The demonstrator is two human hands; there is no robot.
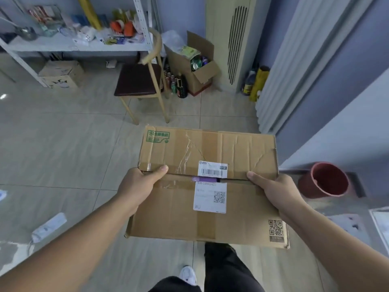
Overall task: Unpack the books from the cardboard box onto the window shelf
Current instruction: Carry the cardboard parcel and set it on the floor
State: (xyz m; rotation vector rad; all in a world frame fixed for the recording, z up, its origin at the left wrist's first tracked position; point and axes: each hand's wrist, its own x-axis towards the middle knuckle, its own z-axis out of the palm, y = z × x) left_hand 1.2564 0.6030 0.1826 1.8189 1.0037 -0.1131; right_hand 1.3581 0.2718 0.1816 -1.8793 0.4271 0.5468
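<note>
The left hand [141, 182] grips the left end of the flat brown cardboard box [207, 186], thumb laid across the top at the seam between the two flaps and the other fingers out of sight underneath. The right hand [273, 191] mirrors it on the right end, thumb pointing inward along the same seam, fingers also hidden below. Both hands are closed on the box, which hangs in the air in front of the person, above the pale tiled floor [63, 144], its lid roughly level and still shut.

The step in hand looks like carrying the box to where it can be opened. To do it well, keep the box level, so the books inside, which cannot be seen, do not slide to one end, and keep support underneath, since the seam gapes slightly beside the white shipping label [211, 187] and the old tape looks weak.

Both forearms reach forward and inward, wrists fairly straight. A wooden chair with a dark seat [137, 81] stands beyond the box; a red bucket [325, 180] sits to the right. No window shelf can be made out for certain.
</note>
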